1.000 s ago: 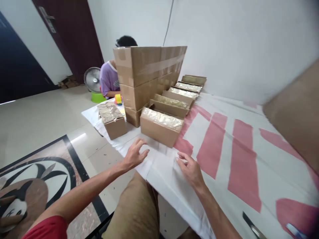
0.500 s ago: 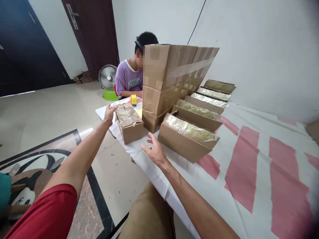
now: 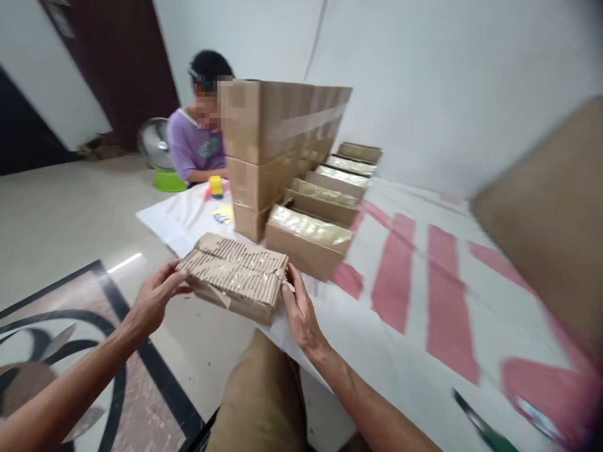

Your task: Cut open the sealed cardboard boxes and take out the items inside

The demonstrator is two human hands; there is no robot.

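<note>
Cardboard carton with a ridged, corrugated top is held between both hands at the near-left table edge, in front of the stacked taped cartons. Whether its base bears on the table cannot be determined. Support both ends equally; keep the top level, as it appears slightly tilted. Apply pressure to the carton walls, since the ridged top and the loose clear film at the front edge would probably give under load. Maintain clearance from the nearest open carton.

Left hand: fingers closed on the left end, forearm angled up from lower left. Right hand: gripping the right end, thumb on the near side, forearm reaching in from lower right.
</note>
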